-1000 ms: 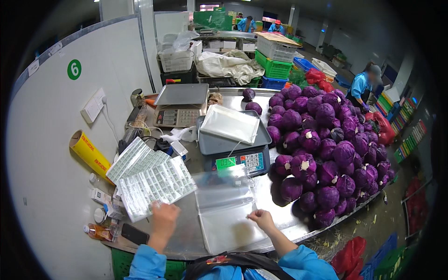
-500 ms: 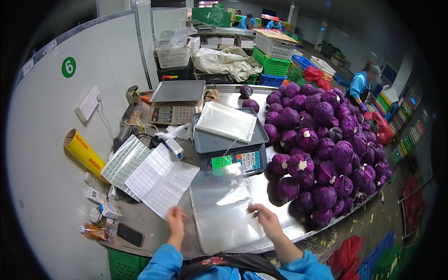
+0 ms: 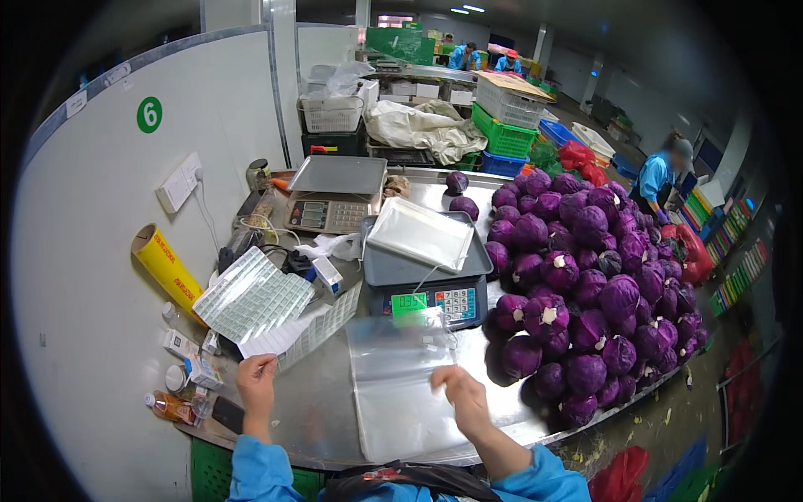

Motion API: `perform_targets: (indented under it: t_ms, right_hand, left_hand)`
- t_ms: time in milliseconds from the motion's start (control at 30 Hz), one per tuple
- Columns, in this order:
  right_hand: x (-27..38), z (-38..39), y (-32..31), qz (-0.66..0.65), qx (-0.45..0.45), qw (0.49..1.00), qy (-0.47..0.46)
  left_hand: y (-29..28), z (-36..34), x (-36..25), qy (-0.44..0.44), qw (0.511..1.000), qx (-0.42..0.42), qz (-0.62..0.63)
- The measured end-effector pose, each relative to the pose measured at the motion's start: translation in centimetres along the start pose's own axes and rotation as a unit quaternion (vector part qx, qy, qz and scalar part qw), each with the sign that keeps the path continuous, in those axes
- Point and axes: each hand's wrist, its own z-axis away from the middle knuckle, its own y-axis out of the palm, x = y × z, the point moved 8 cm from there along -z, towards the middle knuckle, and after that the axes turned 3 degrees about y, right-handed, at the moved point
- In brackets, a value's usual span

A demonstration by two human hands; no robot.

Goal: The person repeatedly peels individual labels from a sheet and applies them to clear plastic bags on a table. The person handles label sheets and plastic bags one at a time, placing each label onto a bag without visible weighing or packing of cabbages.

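My left hand [image 3: 256,391] pinches the near edge of a white label sheet [image 3: 288,335] at the left of the steel table. Part of that sheet is lifted and folded over. Another sheet of printed labels [image 3: 255,294] lies just beyond it. A stack of clear plastic bags [image 3: 401,410] rests flat in front of me. Over its right side hovers my right hand [image 3: 465,400], slightly blurred, fingers bent together; anything between them is too small to make out. Behind the stack stands a digital scale [image 3: 431,301], with more clear bags [image 3: 421,234] on its pan.
A large heap of purple cabbages [image 3: 585,284] covers the table's right side. A second scale [image 3: 335,192] stands at the back left. Along the left wall are a yellow tube [image 3: 167,272], a bottle [image 3: 171,407] and a phone [image 3: 227,414]. A co-worker [image 3: 657,180] stands beyond the heap.
My left hand has moved left and taken the near edge of the label sheet, which was flat and is now folded up. My right hand stays over the bags. The view has shifted slightly.
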Motion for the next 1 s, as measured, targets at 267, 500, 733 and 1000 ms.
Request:
perform_targets:
  t_ms: [267,500,733,1000]
  right_hand:
    - [-7.2,-5.2,1.2,0.009,0.161,0.985,0.059]
    - [-5.3,-2.3,-3.2,-0.061,-0.074,0.993,0.067]
    - [-6.5,-1.4,-5.8,0.020,-0.083,0.992,0.090]
    - [-4.5,-0.3,-6.6,0.049,0.028,0.992,0.113]
  left_hand:
    - [-0.6,-1.1,-3.4,-0.121,0.855,0.092,0.495]
    - [3.5,0.0,-7.0,-0.172,0.740,0.112,0.640]
    - [5.3,6.2,-3.1,-0.167,0.915,0.271,0.249]
    - [5.3,6.2,-5.1,-0.226,0.908,0.263,0.235]
